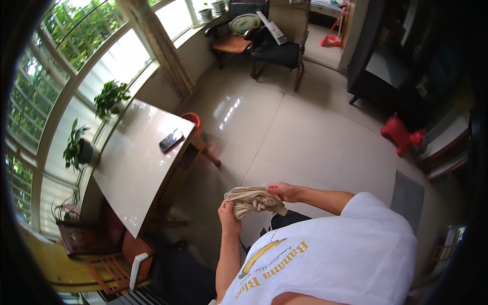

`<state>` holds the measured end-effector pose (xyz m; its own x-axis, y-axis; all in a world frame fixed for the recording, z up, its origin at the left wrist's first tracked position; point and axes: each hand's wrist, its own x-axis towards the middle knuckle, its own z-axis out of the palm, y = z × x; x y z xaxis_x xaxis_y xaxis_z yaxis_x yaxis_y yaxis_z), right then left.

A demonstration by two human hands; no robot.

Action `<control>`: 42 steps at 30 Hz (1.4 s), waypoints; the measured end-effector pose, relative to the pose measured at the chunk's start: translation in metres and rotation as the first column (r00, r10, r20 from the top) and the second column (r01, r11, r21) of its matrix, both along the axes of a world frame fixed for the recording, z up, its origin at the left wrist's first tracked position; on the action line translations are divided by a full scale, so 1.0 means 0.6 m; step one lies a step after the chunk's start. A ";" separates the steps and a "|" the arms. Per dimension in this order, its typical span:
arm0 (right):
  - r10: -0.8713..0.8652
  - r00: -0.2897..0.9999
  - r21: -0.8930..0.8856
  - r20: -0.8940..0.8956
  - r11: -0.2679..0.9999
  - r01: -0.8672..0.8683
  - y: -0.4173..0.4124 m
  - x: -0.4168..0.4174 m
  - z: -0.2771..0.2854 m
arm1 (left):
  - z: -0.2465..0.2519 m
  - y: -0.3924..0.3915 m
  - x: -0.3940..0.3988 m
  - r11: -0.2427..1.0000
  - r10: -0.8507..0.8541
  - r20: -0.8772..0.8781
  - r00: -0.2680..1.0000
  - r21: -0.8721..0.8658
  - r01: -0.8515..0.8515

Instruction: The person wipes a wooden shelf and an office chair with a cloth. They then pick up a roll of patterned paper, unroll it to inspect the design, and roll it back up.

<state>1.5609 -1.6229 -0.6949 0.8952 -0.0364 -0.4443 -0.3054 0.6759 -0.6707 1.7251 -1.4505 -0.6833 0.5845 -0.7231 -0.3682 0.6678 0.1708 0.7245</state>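
A crumpled beige cloth (253,203) hangs between my two hands, in front of my white printed T-shirt (328,251). My left hand (230,217) grips its left end, thumb on top. At the upper right end, the fingers of my right hand (284,191) pinch the cloth's edge. Folds bunch up in the middle of the cloth, so its full shape cannot be told. Ahead and to the left stands a glossy light-topped table (133,160). A dark smartphone (171,140) lies near the table's far right edge.
Potted plants (111,99) line the windowsill. A red basket (192,120) is behind the table corner. Dark-framed chairs (276,53) stand at the far wall. To the right are a red animal-shaped toy (401,133) and a dark cabinet (385,76). A wooden chair (110,272) sits at lower left.
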 end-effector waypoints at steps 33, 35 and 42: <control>-0.774 0.621 0.337 0.123 0.621 0.707 -0.825 0.213 -0.066 | 0.012 -1.044 0.150 0.699 -0.236 0.868 -0.437 0.463 0.544; -0.816 0.572 0.405 -0.083 0.497 0.767 -0.890 0.189 -0.064 | -0.009 -1.121 0.144 0.593 -0.229 0.880 -0.416 0.465 0.657; -0.909 0.343 0.159 -0.236 0.312 0.936 -1.194 0.134 -0.116 | -0.033 -1.411 0.126 0.333 -0.817 0.574 0.044 0.410 0.849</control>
